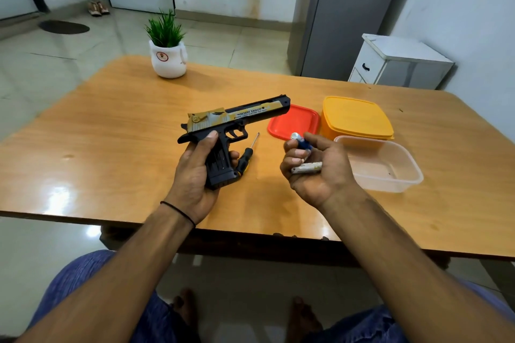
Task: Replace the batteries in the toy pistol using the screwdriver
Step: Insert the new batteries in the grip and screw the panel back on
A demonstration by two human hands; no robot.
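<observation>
Here the left hand [192, 172] wraps round the grip of the toy pistol [250, 114], thumb up along the frame, barrel pointing far right over the table [111, 120]. The right hand [315, 172], fingers bent, pinches a blue battery [302, 143]; a white battery [306, 167] lies across its palm. The screwdriver [246, 157] lies on the table just right of the grip.

The toy pistol [245, 114], black with a worn gold slide, is gripped by its handle in the left hand [192, 175], barrel pointing away and to the right. The screwdriver [246, 156], black and yellow handle with a thin shaft, lies on the counter [111, 133] just right of that hand. The right hand [315, 170] pinches a blue battery [302, 143] at its fingertips; a white battery [306, 167] lies across its palm.
</observation>
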